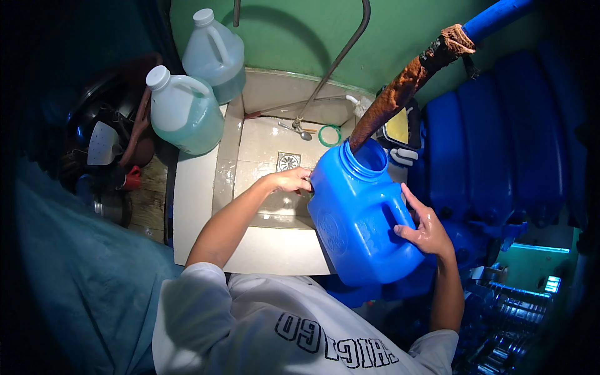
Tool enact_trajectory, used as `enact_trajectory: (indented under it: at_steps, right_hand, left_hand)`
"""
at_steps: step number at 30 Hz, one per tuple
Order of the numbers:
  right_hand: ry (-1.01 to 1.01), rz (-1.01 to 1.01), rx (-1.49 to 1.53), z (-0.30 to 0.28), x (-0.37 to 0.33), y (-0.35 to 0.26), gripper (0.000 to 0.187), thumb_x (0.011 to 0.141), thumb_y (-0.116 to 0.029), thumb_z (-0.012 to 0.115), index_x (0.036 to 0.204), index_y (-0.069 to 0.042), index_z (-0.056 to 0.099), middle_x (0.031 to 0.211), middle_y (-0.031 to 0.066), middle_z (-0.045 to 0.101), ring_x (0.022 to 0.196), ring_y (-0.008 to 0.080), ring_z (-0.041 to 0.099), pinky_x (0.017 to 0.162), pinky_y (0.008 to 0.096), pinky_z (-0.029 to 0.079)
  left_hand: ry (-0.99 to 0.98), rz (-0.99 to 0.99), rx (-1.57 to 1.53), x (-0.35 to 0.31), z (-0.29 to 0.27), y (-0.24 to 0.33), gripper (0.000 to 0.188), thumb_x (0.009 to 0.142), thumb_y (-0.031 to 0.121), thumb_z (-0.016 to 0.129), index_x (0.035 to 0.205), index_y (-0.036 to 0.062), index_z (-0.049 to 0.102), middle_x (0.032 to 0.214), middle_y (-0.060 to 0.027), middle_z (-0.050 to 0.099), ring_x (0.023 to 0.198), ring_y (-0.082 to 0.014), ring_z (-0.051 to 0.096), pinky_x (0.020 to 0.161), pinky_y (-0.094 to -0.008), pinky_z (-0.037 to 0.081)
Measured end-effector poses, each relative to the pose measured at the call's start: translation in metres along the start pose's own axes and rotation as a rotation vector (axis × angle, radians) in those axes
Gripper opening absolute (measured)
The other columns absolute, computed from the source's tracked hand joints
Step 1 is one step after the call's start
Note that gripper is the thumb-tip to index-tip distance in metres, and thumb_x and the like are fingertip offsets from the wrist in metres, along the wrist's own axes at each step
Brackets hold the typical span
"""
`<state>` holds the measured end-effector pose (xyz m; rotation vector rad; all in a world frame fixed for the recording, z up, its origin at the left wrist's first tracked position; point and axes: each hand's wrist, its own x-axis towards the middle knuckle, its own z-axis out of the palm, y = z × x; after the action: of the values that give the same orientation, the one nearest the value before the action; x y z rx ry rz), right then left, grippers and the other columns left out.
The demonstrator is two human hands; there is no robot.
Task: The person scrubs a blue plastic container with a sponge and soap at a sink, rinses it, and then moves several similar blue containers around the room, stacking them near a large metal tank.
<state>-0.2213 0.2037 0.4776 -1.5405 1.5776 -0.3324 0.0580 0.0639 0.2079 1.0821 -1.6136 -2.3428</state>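
Observation:
A large blue plastic jug (356,212) with a wide uncapped mouth tilts over the right side of a tiled sink (256,140). My right hand (428,228) grips its moulded handle, thumb on the near side. My left hand (292,181) is closed against the jug's left side, its fingertips partly hidden by the edge. A rust-brown covered pipe (400,97), tied with cloth to a blue hose (497,19), slants down from the upper right. Its lower end meets the jug's mouth; I cannot tell how deep it goes in.
Two capped jugs of pale green liquid, a nearer one (187,115) and a farther one (222,59), stand on the sink's left ledge. A drain (289,162), spoon (304,134) and green ring (329,135) lie in the basin. Blue containers (494,137) line the right; cookware (103,144) sits left.

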Motion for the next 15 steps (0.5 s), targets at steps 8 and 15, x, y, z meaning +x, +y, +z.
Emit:
enact_trajectory:
  at_steps: [8,15]
  right_hand:
    - [0.007,0.007,-0.157,0.005,0.001,-0.027,0.090,0.078,-0.019,0.073,0.153,0.004,0.030,0.094,0.0230,0.069,0.078,0.0239,0.068,0.080,0.0318,0.052]
    - [0.034,0.014,-0.222,0.013,-0.005,-0.039,0.088,0.077,-0.023,0.074,0.151,0.003,0.034,0.090,0.0261,0.069,0.074,0.0285,0.072,0.075,0.0354,0.054]
  left_hand:
    - [0.191,-0.056,0.667,0.026,0.004,-0.025,0.047,0.086,0.043,0.063,0.081,-0.0026,0.073,0.078,-0.0154,0.072,0.067,-0.0203,0.067,0.067,-0.0371,0.053]
    - [-0.011,-0.088,0.410,0.001,-0.010,0.001,0.041,0.094,0.035,0.059,0.079,-0.0001,0.073,0.065,-0.0090,0.066,0.049,-0.0145,0.057,0.046,-0.0314,0.045]
